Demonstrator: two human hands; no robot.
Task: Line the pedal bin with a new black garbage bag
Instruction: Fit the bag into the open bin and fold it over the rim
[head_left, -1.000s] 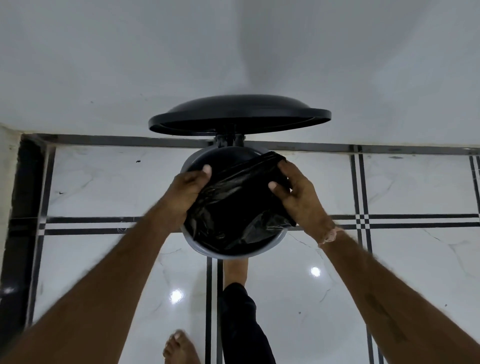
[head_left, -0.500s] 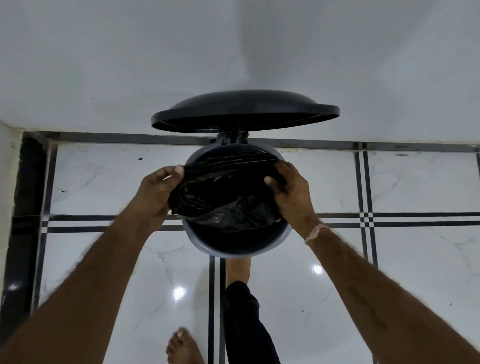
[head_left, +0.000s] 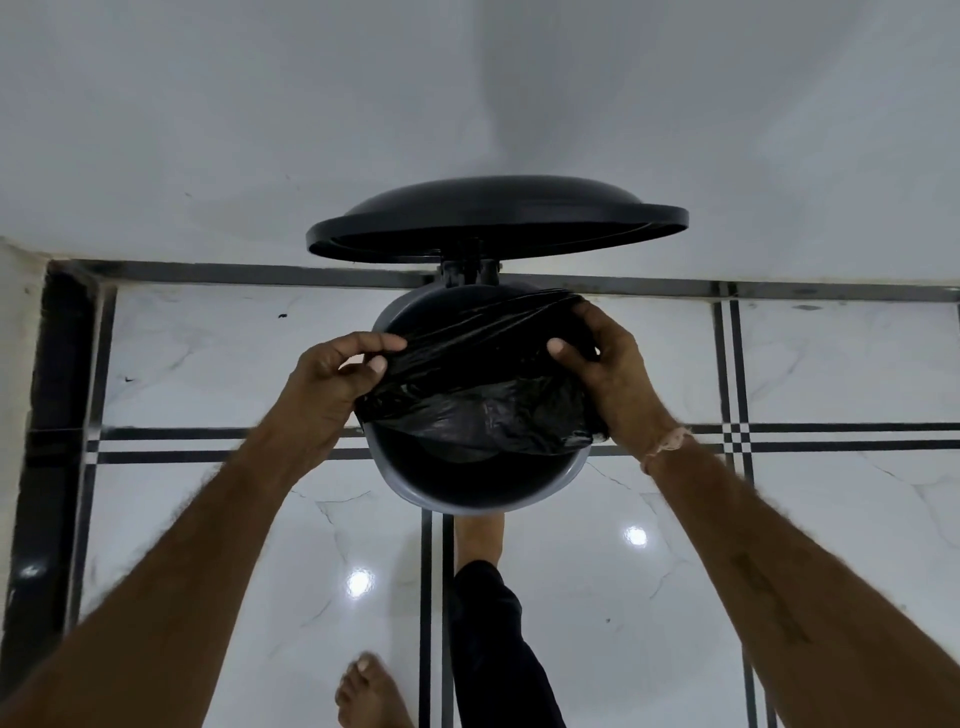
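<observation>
A round grey pedal bin (head_left: 470, 496) stands on the tiled floor against the wall, its black lid (head_left: 496, 215) raised. A black garbage bag (head_left: 478, 384) is stretched over the bin's mouth. My left hand (head_left: 332, 384) pinches the bag's edge at the bin's left rim. My right hand (head_left: 605, 371) grips the bag's edge at the right rim, where the plastic reaches the far rim. The bag hangs crumpled across the middle, and the near part of the rim is bare. A foot (head_left: 480, 538) is under the bin's front, where the pedal is hidden.
A white wall (head_left: 467, 104) rises right behind the bin. The glossy white marble floor (head_left: 208, 364) has black inlay stripes and a dark border at the left. My other bare foot (head_left: 371, 693) stands at the bottom, left of the trouser leg (head_left: 498, 649).
Both hands have spread apart and moved toward the far rim, pulling the bag's opening wider. The bag was bunched over the near side and is now stretched across the bin's mouth.
</observation>
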